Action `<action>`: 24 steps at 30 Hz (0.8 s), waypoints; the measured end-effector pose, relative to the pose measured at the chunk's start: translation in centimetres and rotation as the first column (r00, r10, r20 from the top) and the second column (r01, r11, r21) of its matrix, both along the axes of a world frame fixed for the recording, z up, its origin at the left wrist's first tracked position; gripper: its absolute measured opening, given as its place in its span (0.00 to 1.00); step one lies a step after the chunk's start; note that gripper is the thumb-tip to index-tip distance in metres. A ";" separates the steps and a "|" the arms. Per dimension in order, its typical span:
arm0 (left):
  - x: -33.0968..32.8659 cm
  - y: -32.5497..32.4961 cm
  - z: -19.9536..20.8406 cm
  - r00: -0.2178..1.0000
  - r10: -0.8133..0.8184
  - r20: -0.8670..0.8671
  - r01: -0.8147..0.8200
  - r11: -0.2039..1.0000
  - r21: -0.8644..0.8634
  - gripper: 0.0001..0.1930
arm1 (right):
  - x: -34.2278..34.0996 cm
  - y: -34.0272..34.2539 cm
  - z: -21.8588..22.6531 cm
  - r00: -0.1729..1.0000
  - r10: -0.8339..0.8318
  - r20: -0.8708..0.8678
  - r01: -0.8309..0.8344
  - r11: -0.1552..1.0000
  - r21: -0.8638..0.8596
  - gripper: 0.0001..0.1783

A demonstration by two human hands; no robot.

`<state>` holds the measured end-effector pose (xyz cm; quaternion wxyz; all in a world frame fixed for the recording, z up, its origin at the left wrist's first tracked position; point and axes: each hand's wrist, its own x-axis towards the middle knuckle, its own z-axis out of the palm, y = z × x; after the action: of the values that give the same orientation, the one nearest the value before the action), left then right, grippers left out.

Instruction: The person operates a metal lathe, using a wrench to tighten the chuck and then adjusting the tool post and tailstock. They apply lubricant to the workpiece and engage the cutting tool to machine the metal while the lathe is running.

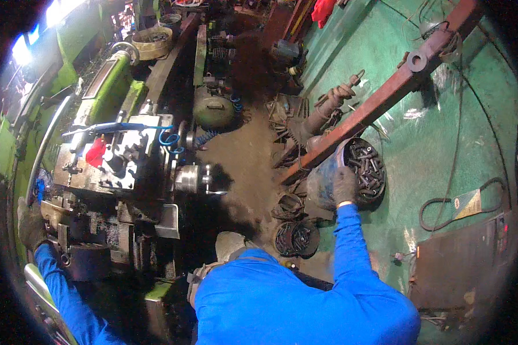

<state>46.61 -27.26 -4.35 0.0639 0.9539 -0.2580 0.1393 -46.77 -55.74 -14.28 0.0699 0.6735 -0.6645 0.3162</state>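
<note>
My right hand (345, 185), in a dark grey work glove, closes over the near-left rim of a blue bucket (322, 183). Dark metal bolts (369, 168) fill this bucket, which leans by the green wall. Far to the left, my gloved left hand (31, 225) is against the lathe at the lower end of a curved grey bar (49, 135); its fingers are too dark to make out. On the lathe carriage (106, 178) lie a red cloth (96, 153) and a blue hose (118, 126). A chuck-like metal cylinder (188, 178) juts out from its right side.
A rusty beam (385, 95) slants above the bucket along the green wall (408, 126). Below the bucket stands another container of metal parts (295, 238). A green tank (214, 107) is on the floor farther off. A brown metal cabinet (457, 261) stands at lower right.
</note>
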 end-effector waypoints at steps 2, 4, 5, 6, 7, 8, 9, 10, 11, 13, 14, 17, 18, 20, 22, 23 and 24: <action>1.5 0.5 -1.1 0.997 0.003 0.071 -0.008 0.998 0.062 0.35 | -5.6 -2.4 0.1 0.986 -0.119 -0.118 0.120 0.993 0.000 0.06; 0.2 -0.3 -0.1 0.999 0.032 0.028 -0.035 0.995 0.090 0.36 | -11.7 -5.1 -0.1 0.927 -0.207 -0.311 0.258 0.957 0.133 0.08; -1.5 -2.1 1.1 0.995 0.044 -0.088 -0.038 0.997 0.064 0.37 | -14.4 -5.5 -0.3 0.875 -0.261 -0.407 0.364 0.910 0.199 0.10; -1.4 -1.1 0.9 0.997 0.038 -0.072 -0.036 0.999 0.031 0.34 | -15.2 -5.8 -0.6 0.861 -0.310 -0.403 0.424 0.876 0.232 0.13; -1.0 0.2 0.4 1.000 0.006 -0.009 -0.006 1.000 -0.015 0.32 | -12.4 -6.5 1.6 0.846 -0.266 -0.462 0.466 0.790 0.398 0.17; -0.9 1.2 0.0 0.998 -0.043 0.043 0.044 0.999 -0.032 0.30 | -9.7 -6.9 4.2 0.829 -0.194 -0.524 0.503 0.668 0.549 0.22; -1.3 1.3 0.5 0.992 -0.088 0.093 0.091 0.995 -0.028 0.27 | -7.4 -6.7 6.3 0.823 -0.105 -0.558 0.525 0.516 0.677 0.27; -1.6 0.6 0.8 0.983 -0.131 0.129 0.135 0.990 -0.024 0.25 | -10.6 -7.0 4.2 0.831 -0.108 -0.546 0.508 0.547 0.665 0.26; -2.2 -0.1 1.5 0.974 -0.155 0.166 0.160 0.987 -0.014 0.23 | -13.6 -7.2 1.6 0.843 -0.106 -0.528 0.485 0.575 0.659 0.26; -0.9 3.3 1.0 0.938 -0.180 0.295 0.204 0.978 -0.052 0.18 | -14.0 -9.2 0.3 0.718 0.174 -0.674 0.338 0.760 0.556 0.23; -3.4 0.0 1.8 0.966 -0.098 0.240 0.110 0.993 -0.038 0.17 | -20.7 -9.1 -2.5 0.900 -0.098 -0.425 0.352 0.739 0.574 0.24; -8.4 -3.1 3.4 0.976 0.031 0.215 -0.013 0.996 -0.087 0.17 | -24.3 -11.0 -3.5 0.836 0.136 -0.531 0.318 0.669 0.672 0.25; -8.6 -2.9 3.6 0.966 0.062 0.251 -0.047 0.997 -0.067 0.17 | -25.3 -11.5 -3.9 0.869 0.159 -0.469 0.293 0.599 0.745 0.24; -10.4 -3.8 4.9 0.938 0.118 0.327 -0.110 0.993 -0.041 0.16 | -25.1 -12.9 -4.5 0.864 0.219 -0.453 0.254 0.587 0.769 0.23; -10.0 -3.5 4.2 0.934 0.144 0.326 -0.132 0.989 -0.061 0.15 | -28.1 -14.0 -5.5 0.780 0.296 -0.551 0.250 0.660 0.709 0.23; -9.9 -3.0 4.3 0.929 0.159 0.335 -0.145 0.987 -0.068 0.15 | -28.3 -14.6 -6.0 0.748 0.365 -0.554 0.231 0.640 0.733 0.23; -9.6 -2.5 4.4 0.908 0.201 0.369 -0.207 0.978 -0.023 0.14 | -28.7 -15.3 -6.2 0.712 0.438 -0.549 0.210 0.614 0.761 0.23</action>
<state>36.97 -29.80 0.01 -0.0087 0.9329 -0.1656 0.3197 -75.51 -71.00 -20.47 -0.0092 0.7449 -0.6071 -0.2766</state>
